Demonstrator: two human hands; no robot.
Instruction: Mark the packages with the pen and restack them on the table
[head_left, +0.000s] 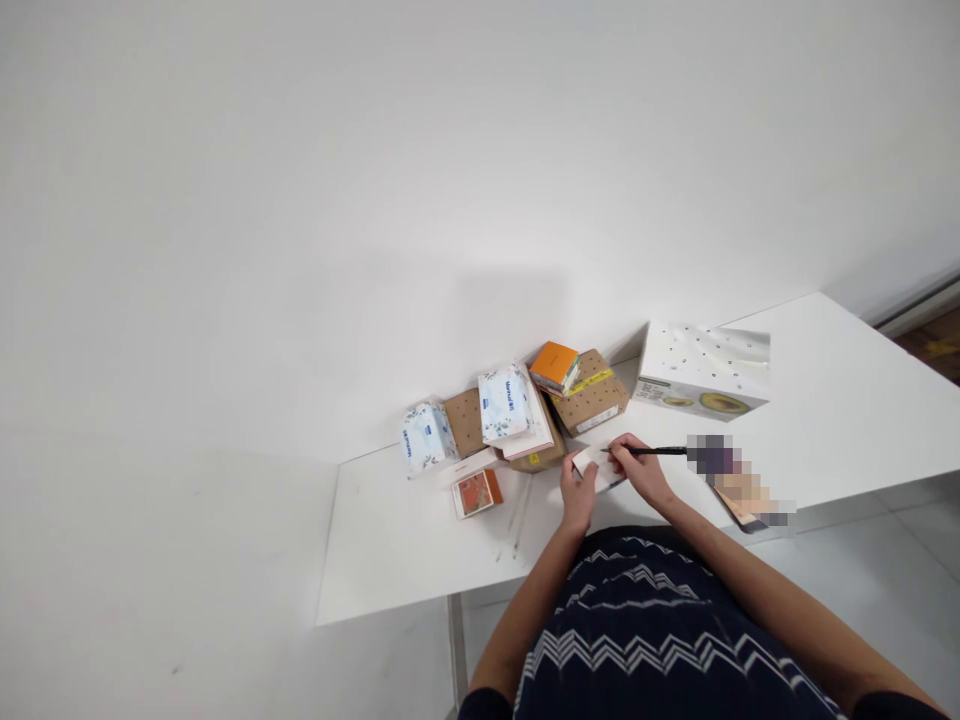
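My left hand point(577, 494) grips the left end of a small white box point(595, 467) lying on the white table point(405, 540). My right hand point(637, 468) is closed around a thin black pen point(649, 452). The pen's tip rests on the box's top. Both hands sit near the table's front edge, just in front of a cluster of small packages.
Behind the hands lie cardboard boxes point(596, 405), two tissue packs point(504, 402), an orange box point(555, 364) and an orange-and-white carton point(476, 492). A large white box with an avocado picture point(703, 372) stands at the right. A white wall rises behind the table.
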